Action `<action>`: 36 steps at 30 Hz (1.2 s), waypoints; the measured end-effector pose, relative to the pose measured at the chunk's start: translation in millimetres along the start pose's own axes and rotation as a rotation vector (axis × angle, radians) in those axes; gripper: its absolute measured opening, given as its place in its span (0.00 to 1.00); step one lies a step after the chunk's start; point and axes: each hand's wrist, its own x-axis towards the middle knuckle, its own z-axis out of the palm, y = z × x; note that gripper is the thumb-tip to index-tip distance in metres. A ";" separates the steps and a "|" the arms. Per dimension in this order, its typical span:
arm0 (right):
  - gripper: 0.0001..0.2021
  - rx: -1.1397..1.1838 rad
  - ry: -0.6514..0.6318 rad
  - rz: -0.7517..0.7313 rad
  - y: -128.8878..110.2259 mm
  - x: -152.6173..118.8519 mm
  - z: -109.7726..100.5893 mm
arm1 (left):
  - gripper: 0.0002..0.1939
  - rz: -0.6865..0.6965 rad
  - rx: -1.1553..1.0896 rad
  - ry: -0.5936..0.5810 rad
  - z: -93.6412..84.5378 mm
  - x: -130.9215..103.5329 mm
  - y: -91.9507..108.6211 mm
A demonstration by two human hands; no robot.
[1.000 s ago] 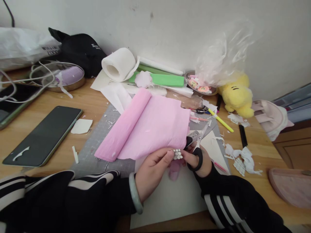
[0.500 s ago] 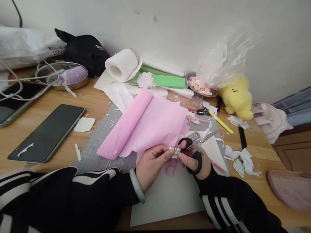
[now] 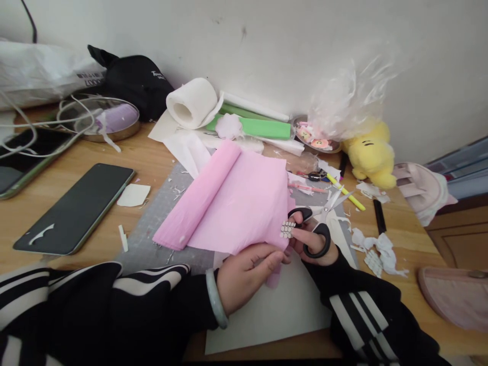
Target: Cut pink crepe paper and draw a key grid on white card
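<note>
My right hand [image 3: 310,244] has its fingers through the black handle loops of a pair of scissors [image 3: 325,207], whose blades point away to the upper right, parted. A small piece of white round dots [image 3: 287,229] with dark outlines is pinched at its fingertips. My left hand [image 3: 249,274] is closed on the near edge of the pink crepe paper [image 3: 251,198], thumb on top, its fingertips partly hidden. The rolled part of that paper [image 3: 198,195] slants across the grey cutting mat [image 3: 147,229]. A white sheet [image 3: 267,323] lies under my hands.
Left of the mat lies a dark phone [image 3: 78,208]. A white paper roll [image 3: 192,103], green paper [image 3: 265,128] and a yellow plush toy [image 3: 369,155] are at the back. On the right are a yellow pen [image 3: 346,192], white scraps [image 3: 387,251] and a pink pouch [image 3: 450,295].
The dotted piece has passed from my left fingers to my right hand, which moved right with the scissors. My left hand moved slightly down and took the pink paper's edge, which has shifted.
</note>
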 end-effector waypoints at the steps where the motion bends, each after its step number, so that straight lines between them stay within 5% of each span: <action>1: 0.18 -0.007 0.018 -0.009 0.8 0.0 1.7 | 0.14 -0.017 -0.029 -0.052 0.0 1.5 0.1; 7: 0.20 0.016 0.076 -0.059 1.0 1.3 -0.9 | 0.22 -0.275 -0.450 -0.176 2.4 11.9 -6.5; 13: 0.18 0.028 0.079 -0.015 -3.2 -1.6 -4.6 | 0.19 -0.266 -0.423 -0.177 3.4 9.2 -8.1; 18: 0.19 -0.023 0.126 0.034 0.9 -1.5 -4.6 | 0.12 0.023 -0.114 -0.036 0.4 -2.5 2.3; 22: 0.20 -0.089 0.137 -0.042 7.2 2.2 -5.2 | 0.12 -0.065 -0.253 0.037 -0.3 -0.9 4.1; 29: 0.13 -0.561 0.141 -0.170 -8.3 -6.9 -11.2 | 0.22 -0.174 -0.509 0.169 5.6 11.3 -3.9; 36: 0.09 -1.017 -0.242 -0.144 -32.9 -6.7 -2.1 | 0.19 -0.242 -0.518 0.220 8.5 7.7 -8.9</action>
